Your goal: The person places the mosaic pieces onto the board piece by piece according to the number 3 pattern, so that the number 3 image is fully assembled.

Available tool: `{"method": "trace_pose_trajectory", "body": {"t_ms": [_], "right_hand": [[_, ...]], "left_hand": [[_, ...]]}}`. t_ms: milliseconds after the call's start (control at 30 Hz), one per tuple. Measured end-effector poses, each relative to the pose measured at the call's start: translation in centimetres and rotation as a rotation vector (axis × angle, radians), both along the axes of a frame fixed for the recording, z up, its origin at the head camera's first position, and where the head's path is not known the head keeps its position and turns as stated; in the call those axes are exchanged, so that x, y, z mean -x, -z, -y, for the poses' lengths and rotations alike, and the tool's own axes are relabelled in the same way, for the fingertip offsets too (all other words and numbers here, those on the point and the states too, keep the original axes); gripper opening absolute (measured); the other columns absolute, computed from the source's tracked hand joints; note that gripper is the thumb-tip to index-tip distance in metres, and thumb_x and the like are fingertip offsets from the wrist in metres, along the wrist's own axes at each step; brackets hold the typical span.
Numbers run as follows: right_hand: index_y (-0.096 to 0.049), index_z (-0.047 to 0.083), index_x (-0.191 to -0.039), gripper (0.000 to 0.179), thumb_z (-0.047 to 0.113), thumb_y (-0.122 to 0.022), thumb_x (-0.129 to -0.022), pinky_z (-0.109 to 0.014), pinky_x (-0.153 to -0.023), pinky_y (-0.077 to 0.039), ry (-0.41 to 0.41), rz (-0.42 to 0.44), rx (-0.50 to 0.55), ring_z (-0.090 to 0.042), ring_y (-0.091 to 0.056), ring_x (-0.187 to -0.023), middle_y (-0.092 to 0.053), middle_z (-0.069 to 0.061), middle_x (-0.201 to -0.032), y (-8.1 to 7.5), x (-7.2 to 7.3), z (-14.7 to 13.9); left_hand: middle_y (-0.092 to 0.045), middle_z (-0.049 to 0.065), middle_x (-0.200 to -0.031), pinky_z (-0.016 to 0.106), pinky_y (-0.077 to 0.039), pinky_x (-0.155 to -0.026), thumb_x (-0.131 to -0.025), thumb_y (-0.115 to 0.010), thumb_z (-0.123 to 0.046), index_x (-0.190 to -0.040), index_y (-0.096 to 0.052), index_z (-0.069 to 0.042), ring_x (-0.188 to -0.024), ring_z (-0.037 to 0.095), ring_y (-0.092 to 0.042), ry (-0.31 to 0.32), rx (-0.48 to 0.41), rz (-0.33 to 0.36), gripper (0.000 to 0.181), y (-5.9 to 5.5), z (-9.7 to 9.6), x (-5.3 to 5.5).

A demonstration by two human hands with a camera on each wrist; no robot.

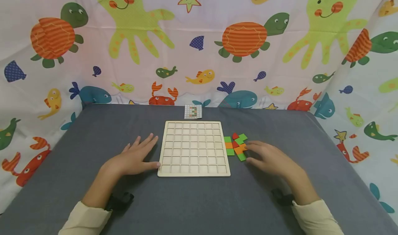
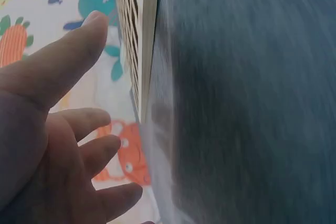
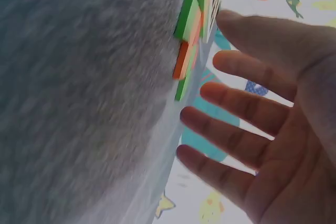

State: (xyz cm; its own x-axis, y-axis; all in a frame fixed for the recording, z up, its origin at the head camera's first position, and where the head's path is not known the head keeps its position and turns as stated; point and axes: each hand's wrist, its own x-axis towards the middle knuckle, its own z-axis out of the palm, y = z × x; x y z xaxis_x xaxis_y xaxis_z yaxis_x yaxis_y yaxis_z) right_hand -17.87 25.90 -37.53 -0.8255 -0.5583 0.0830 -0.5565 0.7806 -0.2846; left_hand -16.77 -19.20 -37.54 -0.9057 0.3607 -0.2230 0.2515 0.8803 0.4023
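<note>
A square wooden grid board [image 1: 194, 151] with bare cells lies mid-table in the head view. My left hand [image 1: 133, 159] is at its left side, fingers spread and the thumb tip right at the board's edge. In the left wrist view that hand [image 2: 68, 129] shows straight, parted fingers. Against the board's right side sits a cluster of small flat tiles: green [image 1: 230, 152], orange [image 1: 228, 145] and red [image 1: 235, 136]. My right hand [image 1: 270, 157] is just right of them, fingertips close to an orange tile. Its fingers [image 3: 231, 135] extend, holding nothing.
A small card [image 1: 193, 111] printed with a coloured grid pattern lies behind the board. The grey cloth-covered table [image 1: 192, 204] ends at a curtain [image 1: 199, 62] of cartoon sea animals, which also rises along both sides. Dark straps [image 1: 119, 201] circle the wrists.
</note>
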Motion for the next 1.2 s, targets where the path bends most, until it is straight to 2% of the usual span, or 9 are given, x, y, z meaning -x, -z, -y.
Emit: {"method": "trace_pose_trajectory", "body": {"t_ms": [200,400,533,633,767,933,1033,1200], "right_hand": [[-0.075,0.003,-0.107,0.022,0.005,-0.078,-0.085,-0.047,-0.087,-0.053,-0.059,-0.071,0.017,-0.025,-0.065,-0.096,-0.07,-0.007,-0.105,0.4,1.9,1.8],[-0.078,0.006,-0.097,0.016,-0.002,-0.075,-0.084,-0.039,-0.072,-0.054,0.008,-0.071,-0.055,-0.018,-0.058,-0.077,-0.067,-0.002,-0.089,0.6,3.3,3.2],[-0.077,0.008,-0.092,0.016,-0.005,-0.073,-0.083,-0.04,-0.072,-0.054,0.065,-0.049,-0.125,-0.019,-0.056,-0.075,-0.065,-0.001,-0.086,0.4,3.6,3.6],[-0.076,0.008,-0.088,0.018,-0.007,-0.069,-0.082,-0.04,-0.073,-0.053,0.081,-0.037,-0.137,-0.02,-0.056,-0.076,-0.064,-0.002,-0.086,0.4,3.7,3.6],[-0.075,0.008,-0.083,0.02,-0.01,-0.066,-0.08,-0.035,-0.067,-0.048,0.066,-0.039,-0.105,-0.019,-0.052,-0.072,-0.059,0.0,-0.08,0.7,4.0,3.3],[-0.075,0.006,-0.085,0.018,-0.009,-0.068,-0.079,-0.041,-0.071,-0.052,0.059,-0.024,-0.077,-0.019,-0.055,-0.072,-0.062,0.0,-0.08,1.1,4.4,2.9],[-0.075,0.007,-0.086,0.017,-0.008,-0.069,-0.079,-0.044,-0.073,-0.052,0.056,-0.022,-0.087,-0.019,-0.056,-0.072,-0.065,0.0,-0.08,1.0,4.5,2.8],[-0.072,0.01,-0.083,0.015,-0.005,-0.072,-0.081,-0.042,-0.071,-0.05,0.046,-0.022,-0.117,-0.018,-0.053,-0.07,-0.06,0.004,-0.075,0.8,4.5,2.7]], "left_hand": [[-0.014,0.015,-0.166,0.072,-0.007,-0.11,-0.088,-0.071,-0.055,-0.161,-0.022,-0.01,-0.148,0.05,-0.005,0.074,-0.021,0.034,0.099,0.2,-1.8,0.3],[-0.012,0.013,-0.166,0.069,-0.008,-0.112,-0.086,-0.073,-0.056,-0.161,-0.019,-0.009,-0.148,0.049,-0.005,0.1,0.014,0.062,0.104,0.6,-2.9,0.4],[-0.011,0.012,-0.167,0.068,-0.009,-0.113,-0.084,-0.074,-0.058,-0.161,-0.018,-0.009,-0.149,0.047,-0.005,0.1,0.031,0.08,0.108,0.6,-3.2,0.4],[-0.01,0.013,-0.167,0.067,-0.009,-0.113,-0.084,-0.074,-0.059,-0.161,-0.017,-0.008,-0.149,0.047,-0.004,0.098,0.035,0.095,0.11,0.6,-3.2,0.5],[-0.01,0.014,-0.167,0.066,-0.009,-0.114,-0.083,-0.072,-0.063,-0.161,-0.017,-0.006,-0.149,0.046,-0.004,0.091,0.046,0.105,0.111,0.7,-3.2,0.5],[-0.01,0.013,-0.167,0.065,-0.008,-0.114,-0.082,-0.07,-0.067,-0.161,-0.016,-0.007,-0.15,0.045,-0.003,0.072,0.063,0.104,0.113,0.7,-3.4,0.5],[-0.009,0.013,-0.167,0.065,-0.008,-0.114,-0.082,-0.07,-0.067,-0.161,-0.014,-0.007,-0.149,0.045,-0.003,0.077,0.064,0.101,0.115,0.8,-3.5,0.5],[-0.007,0.013,-0.167,0.065,-0.006,-0.114,-0.081,-0.07,-0.068,-0.161,-0.013,-0.006,-0.15,0.045,-0.001,0.085,0.076,0.096,0.117,1.2,-3.5,0.6]]}}
